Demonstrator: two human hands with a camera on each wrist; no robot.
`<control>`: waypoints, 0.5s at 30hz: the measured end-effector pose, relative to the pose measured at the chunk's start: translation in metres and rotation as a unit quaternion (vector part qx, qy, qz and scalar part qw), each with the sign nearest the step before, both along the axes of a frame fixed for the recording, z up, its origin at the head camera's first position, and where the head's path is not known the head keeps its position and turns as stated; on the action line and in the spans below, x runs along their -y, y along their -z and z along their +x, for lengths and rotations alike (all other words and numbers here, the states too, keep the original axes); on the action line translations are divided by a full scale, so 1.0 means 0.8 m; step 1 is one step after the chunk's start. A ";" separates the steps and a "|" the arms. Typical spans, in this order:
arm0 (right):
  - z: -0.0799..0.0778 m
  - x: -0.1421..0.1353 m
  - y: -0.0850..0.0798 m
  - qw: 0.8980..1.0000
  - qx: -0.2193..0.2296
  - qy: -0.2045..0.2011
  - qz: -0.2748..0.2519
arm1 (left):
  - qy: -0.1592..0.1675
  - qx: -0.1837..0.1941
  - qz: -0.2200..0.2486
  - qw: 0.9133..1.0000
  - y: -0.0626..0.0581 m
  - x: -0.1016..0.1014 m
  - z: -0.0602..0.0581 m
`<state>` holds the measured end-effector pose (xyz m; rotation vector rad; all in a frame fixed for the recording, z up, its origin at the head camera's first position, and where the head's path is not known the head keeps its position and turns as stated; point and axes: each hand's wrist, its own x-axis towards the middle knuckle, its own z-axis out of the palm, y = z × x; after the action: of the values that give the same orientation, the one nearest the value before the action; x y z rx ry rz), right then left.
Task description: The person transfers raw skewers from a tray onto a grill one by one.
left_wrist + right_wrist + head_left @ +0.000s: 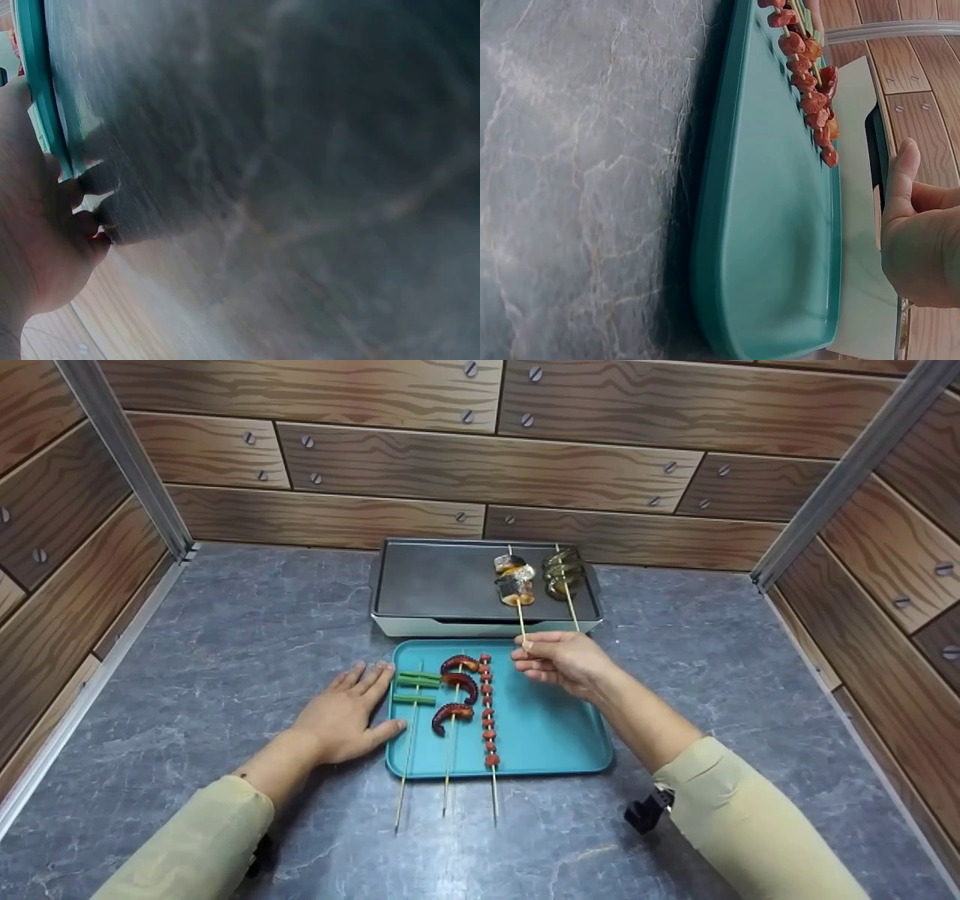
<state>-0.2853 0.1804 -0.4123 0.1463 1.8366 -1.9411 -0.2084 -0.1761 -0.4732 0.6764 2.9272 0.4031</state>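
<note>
Left hand (341, 716): your fingers lie straight and released at the tray's (551, 742) left edge.
Tray: green-stalk skewer (415, 700), tentacle skewer (453, 711) and red-piece skewer (487, 712) overhang its near edge.
Silver-skinned skewer (515, 585): over the grill's (431, 585) right half, stick crossing the near edge.
Right hand (566, 664): you pinch that stick.
Dark-green skewer (562, 574): by the grill's right edge.

Pale khaki sleeves (757, 817) are showing soft creases; between four and five o'clock, a small black device (646, 811) is jutting out beside the right cuff (694, 769).
</note>
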 end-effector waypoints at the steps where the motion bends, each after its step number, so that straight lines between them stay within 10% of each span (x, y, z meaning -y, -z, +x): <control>1: 0.001 -0.001 0.000 1.000 -0.001 0.002 -0.001 | 0.000 0.001 0.000 1.000 0.000 0.000 0.000; 15: 0.069 -0.036 0.004 0.999 -0.011 -0.016 0.034 | -0.004 0.008 -0.002 1.000 -0.001 0.001 0.000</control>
<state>-0.2300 0.2089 -0.4151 0.1176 1.9084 -1.8658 -0.2081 -0.1770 -0.4721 0.6594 2.9163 0.4019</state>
